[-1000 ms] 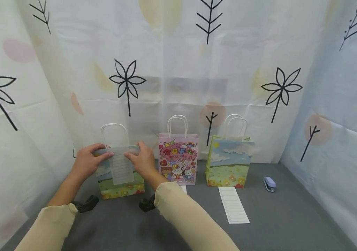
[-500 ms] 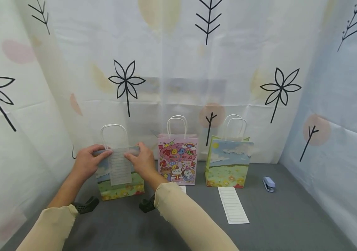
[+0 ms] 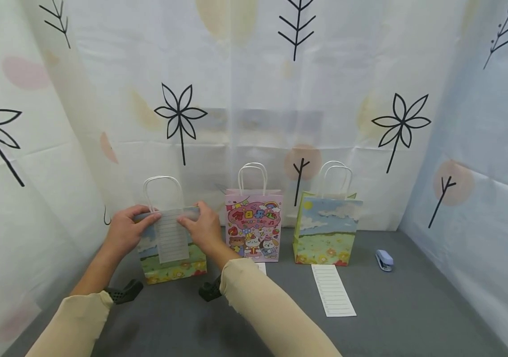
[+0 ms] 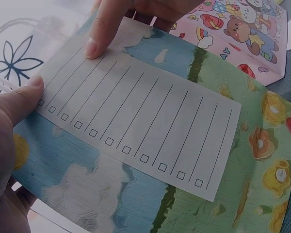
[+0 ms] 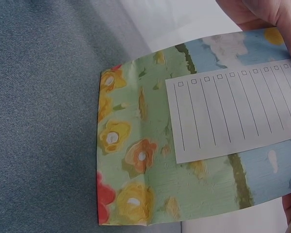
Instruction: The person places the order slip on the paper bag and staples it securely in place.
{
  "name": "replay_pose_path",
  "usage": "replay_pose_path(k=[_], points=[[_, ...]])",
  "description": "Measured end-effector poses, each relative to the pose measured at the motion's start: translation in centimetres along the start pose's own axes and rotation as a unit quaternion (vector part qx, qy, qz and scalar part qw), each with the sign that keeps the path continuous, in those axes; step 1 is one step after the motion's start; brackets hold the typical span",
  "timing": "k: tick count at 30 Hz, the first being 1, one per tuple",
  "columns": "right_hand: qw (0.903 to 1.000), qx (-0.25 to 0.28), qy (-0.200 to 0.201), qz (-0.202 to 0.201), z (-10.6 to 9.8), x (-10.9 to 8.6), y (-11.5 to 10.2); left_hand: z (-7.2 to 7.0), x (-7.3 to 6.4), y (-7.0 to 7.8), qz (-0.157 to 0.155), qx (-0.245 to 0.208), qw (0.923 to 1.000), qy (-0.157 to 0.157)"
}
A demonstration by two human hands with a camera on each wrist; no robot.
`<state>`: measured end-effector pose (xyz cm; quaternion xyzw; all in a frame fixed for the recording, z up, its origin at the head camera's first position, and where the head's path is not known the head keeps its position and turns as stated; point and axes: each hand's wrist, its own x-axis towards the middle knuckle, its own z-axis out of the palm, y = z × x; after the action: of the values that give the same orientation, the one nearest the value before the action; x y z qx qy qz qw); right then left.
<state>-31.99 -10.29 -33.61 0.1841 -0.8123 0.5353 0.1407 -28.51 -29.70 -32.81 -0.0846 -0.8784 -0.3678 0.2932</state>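
- The left hand (image 3: 124,229) pinches the upper edge of a meadow-print bag (image 3: 173,274), thumb in front on the edge of a lined slip (image 3: 172,243).
- The right hand (image 3: 204,228), a little apart from the left, pinches bag and slip likewise.
- The slip lies flat against the bag's front, between the hands.
- Just right of the right hand stands a pink bag (image 3: 254,223); farther right, a second meadow-print bag (image 3: 327,230), then a stapler (image 3: 384,260).
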Motion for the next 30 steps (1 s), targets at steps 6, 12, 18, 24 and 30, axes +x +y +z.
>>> replay_pose_path(k=[6,12,18,24,30], points=[[0.9999,0.004,-0.012,0.01,-0.4,-0.2,-0.1,0.2,0.0,0.2,-0.007,0.0,1.0,0.0],[0.9996,0.013,-0.002,0.024,-0.7,-0.7,-0.1,0.1,0.0,-0.1,-0.006,0.013,0.9999,0.003],[0.9994,0.024,0.011,0.023,-1.5,-2.0,0.0,0.0,-0.1,-0.3,-0.005,0.015,0.9998,0.009],[0.999,0.042,0.001,0.015,-2.7,-3.6,0.5,0.1,-0.1,-0.4,-0.007,0.012,0.9999,0.006],[0.9993,0.032,-0.019,-0.002,-4.2,-5.2,0.8,0.2,0.1,-0.5,-0.006,0.008,0.9999,0.0]])
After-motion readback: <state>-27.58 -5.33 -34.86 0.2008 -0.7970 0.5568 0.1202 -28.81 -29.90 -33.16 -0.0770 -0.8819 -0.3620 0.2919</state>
